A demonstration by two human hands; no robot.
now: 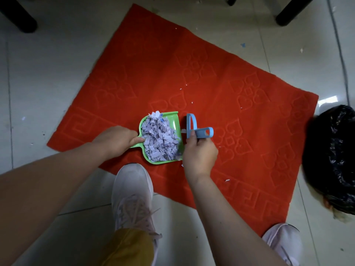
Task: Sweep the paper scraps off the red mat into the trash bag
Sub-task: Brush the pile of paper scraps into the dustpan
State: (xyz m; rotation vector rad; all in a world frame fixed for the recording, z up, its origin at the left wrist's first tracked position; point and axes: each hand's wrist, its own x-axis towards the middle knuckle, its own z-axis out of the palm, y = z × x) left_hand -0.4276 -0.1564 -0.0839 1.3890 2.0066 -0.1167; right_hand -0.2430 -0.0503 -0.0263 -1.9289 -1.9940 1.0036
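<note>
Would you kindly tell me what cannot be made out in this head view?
- Brush bristles: hidden behind its blue back and the right hand.
- Dustpan handle: covered by the left hand.
- Trash bag: cut off by the right edge; its contents are too dark to see.

white sneakers (132,196), dark chair legs (18,16), tiled floor (48,64).

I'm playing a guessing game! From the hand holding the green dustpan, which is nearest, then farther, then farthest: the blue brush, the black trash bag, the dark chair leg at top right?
From the left hand:
1. Blue brush, just right of the dustpan.
2. Black trash bag, at the mat's right edge.
3. Dark chair leg, far top right.
</note>
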